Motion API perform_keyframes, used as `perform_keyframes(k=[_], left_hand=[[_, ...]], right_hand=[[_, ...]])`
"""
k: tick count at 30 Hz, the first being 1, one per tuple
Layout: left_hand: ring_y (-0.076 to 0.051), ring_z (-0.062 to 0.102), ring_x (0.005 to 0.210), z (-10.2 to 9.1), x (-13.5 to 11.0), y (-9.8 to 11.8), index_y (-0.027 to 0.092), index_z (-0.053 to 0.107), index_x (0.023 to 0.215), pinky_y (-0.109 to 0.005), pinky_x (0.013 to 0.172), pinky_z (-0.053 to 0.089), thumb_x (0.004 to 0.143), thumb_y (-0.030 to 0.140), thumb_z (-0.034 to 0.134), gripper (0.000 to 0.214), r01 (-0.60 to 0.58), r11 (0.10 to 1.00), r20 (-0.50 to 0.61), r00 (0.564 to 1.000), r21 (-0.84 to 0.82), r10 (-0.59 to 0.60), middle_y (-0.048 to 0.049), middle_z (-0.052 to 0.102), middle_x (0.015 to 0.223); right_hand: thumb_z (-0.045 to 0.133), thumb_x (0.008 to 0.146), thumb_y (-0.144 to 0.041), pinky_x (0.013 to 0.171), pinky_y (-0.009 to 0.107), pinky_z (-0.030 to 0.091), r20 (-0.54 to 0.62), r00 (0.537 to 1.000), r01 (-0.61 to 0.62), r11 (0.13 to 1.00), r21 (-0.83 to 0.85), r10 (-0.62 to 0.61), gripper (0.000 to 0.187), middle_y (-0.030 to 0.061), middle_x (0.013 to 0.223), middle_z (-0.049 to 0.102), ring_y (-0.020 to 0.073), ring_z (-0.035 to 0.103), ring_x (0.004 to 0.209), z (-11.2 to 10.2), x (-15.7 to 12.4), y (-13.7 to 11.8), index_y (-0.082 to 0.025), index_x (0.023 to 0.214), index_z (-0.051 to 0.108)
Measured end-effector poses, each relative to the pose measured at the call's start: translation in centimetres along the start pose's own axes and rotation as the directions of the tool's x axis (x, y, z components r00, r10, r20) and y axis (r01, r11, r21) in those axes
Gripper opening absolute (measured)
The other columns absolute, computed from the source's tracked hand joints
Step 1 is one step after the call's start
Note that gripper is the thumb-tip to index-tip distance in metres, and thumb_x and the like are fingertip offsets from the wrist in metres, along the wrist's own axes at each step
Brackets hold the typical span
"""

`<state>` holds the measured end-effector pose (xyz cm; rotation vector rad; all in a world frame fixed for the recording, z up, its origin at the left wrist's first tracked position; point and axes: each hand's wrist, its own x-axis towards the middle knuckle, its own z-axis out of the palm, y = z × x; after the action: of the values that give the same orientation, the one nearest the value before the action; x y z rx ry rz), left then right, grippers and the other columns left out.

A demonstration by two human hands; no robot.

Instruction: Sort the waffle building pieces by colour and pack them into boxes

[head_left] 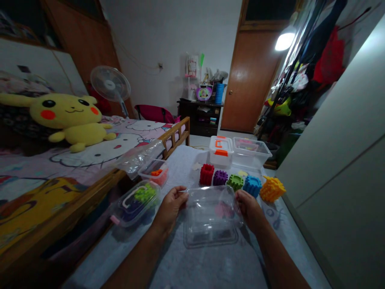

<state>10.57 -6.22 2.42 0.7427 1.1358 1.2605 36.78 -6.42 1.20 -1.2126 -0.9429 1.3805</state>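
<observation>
A clear, see-through plastic container [207,228] sits low over the table in front of me, its upper edge between my two hands. My left hand [171,208] pinches its left corner between thumb and fingers. On the opposite corner, the fingers of my right hand [249,208] are closed. Something pinkish shows faintly through the plastic; I cannot make out what. Just behind it stands a row of interlocking-piece blocks: red [207,175], purple [220,178], green [235,182], blue [252,186] and yellow [272,189]. The yellow one is nearest my right hand.
Left on the table are a clear box [120,218] with green and purple pieces and another box [164,176] with orange pieces. An orange-clipped box [221,160] and a clear bin [252,158] stand behind the blocks. A wooden bed rail [177,138] borders the left; a pale cabinet [339,172] the right.
</observation>
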Motion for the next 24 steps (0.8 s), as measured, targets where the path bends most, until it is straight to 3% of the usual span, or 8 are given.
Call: perform_keyframes(k=[3,8,14,17,20,24], left_hand=[[-0.015,0.064,0.081,-0.1,-0.5,-0.5,0.019,0.063,0.102,-0.027,0.078,0.050,0.063,0.034,0.078,0.045,-0.088,0.996,-0.039,0.995,0.025,0.089,-0.0017,0.066,0.086],[-0.025,0.061,0.109,-0.1,-1.2,-1.6,0.019,0.067,0.110,-0.036,0.096,0.045,0.064,0.037,0.077,0.050,-0.143,0.975,-0.037,0.988,0.172,0.152,-0.0109,0.068,0.112],[-0.026,0.055,0.115,0.3,-1.5,-2.7,0.023,0.064,0.116,-0.037,0.094,0.045,0.074,0.041,0.068,0.046,-0.329,0.875,-0.012,0.934,0.356,0.356,-0.0100,0.059,0.125],[-0.025,0.052,0.120,0.5,-1.7,-2.6,0.026,0.062,0.120,-0.036,0.096,0.044,0.079,0.045,0.063,0.045,-0.403,0.842,0.029,0.906,0.360,0.422,-0.0084,0.053,0.132],[-0.024,0.053,0.119,0.5,-1.9,-2.3,0.026,0.059,0.124,-0.033,0.097,0.044,0.083,0.053,0.057,0.050,-0.356,0.889,0.038,0.932,0.288,0.361,-0.0080,0.055,0.132],[-0.022,0.055,0.115,0.3,-1.6,-2.5,0.028,0.051,0.133,-0.031,0.090,0.047,0.089,0.059,0.046,0.054,-0.296,0.936,0.018,0.954,0.192,0.298,-0.0082,0.058,0.131]], right_hand=[[0.069,0.071,-0.053,0.041,0.020,0.024,-0.050,0.997,0.052,0.984,-0.172,-0.061,0.038,-0.0095,0.052,0.039,0.0065,0.032,0.043,-0.4,-0.1,-0.6,-0.021,0.068,0.049],[0.066,0.071,-0.054,0.044,0.022,0.027,-0.095,0.985,0.095,0.909,-0.407,-0.146,0.036,-0.0073,0.050,0.044,0.0090,0.038,0.045,-0.4,-0.1,-0.7,-0.020,0.068,0.055],[0.062,0.074,-0.048,0.051,0.026,0.034,-0.122,0.916,0.205,0.705,-0.678,-0.384,0.030,-0.0028,0.054,0.050,0.0127,0.046,0.052,0.1,-0.7,-1.3,-0.020,0.066,0.060],[0.063,0.075,-0.046,0.052,0.026,0.033,-0.125,0.885,0.230,0.654,-0.720,-0.449,0.026,-0.0039,0.053,0.047,0.0127,0.045,0.051,0.3,-1.1,-1.6,-0.020,0.069,0.059],[0.066,0.073,-0.046,0.051,0.025,0.032,-0.133,0.895,0.251,0.728,-0.638,-0.426,0.028,-0.0045,0.054,0.047,0.0114,0.043,0.051,0.3,-1.1,-1.6,-0.021,0.068,0.056],[0.071,0.068,-0.051,0.043,0.021,0.027,-0.127,0.970,0.167,0.948,-0.273,-0.207,0.036,-0.0069,0.052,0.048,0.0088,0.039,0.044,0.1,-0.7,-1.3,-0.022,0.074,0.051]])
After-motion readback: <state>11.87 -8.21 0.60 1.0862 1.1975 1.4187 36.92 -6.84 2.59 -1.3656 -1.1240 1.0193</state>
